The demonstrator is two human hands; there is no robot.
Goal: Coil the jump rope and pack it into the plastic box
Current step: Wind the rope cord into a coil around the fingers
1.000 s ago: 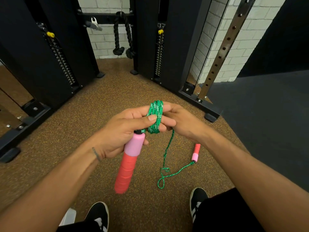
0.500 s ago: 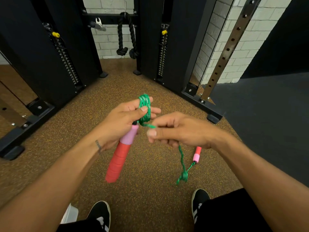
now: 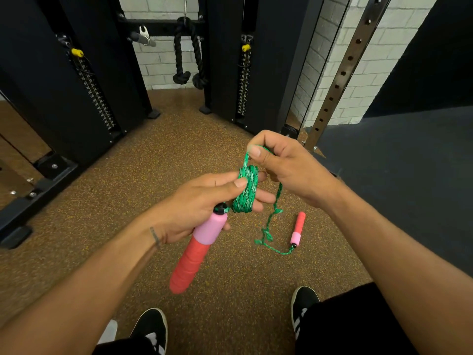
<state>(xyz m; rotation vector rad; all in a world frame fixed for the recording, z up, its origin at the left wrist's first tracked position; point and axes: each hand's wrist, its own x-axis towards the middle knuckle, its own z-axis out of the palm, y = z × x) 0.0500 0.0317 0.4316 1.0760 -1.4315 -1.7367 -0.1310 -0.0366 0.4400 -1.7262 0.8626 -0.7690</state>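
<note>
My left hand (image 3: 194, 203) grips one pink-and-red jump rope handle (image 3: 197, 249), which points down toward me. Several turns of green rope form a coil (image 3: 245, 192) around its fingers, pinned by the thumb. My right hand (image 3: 284, 165) pinches the free strand just above the coil. From there the loose green rope (image 3: 270, 226) drops in kinks to the floor. It ends at the second pink-and-red handle (image 3: 297, 230) lying on the brown speckled floor. A white corner of the plastic box (image 3: 108, 331) shows by my left shoe.
Black cable-machine columns (image 3: 76, 80) stand ahead and to the left, with a black triceps rope (image 3: 188, 49) hanging between them. A perforated steel upright (image 3: 343, 70) rises at right beside a dark mat (image 3: 399, 175). My black shoes (image 3: 151, 329) are at the bottom.
My right hand has risen from below the coil to above it, carrying the strand up over my left fingers. The hanging rope has shortened and the coil looks thicker.
</note>
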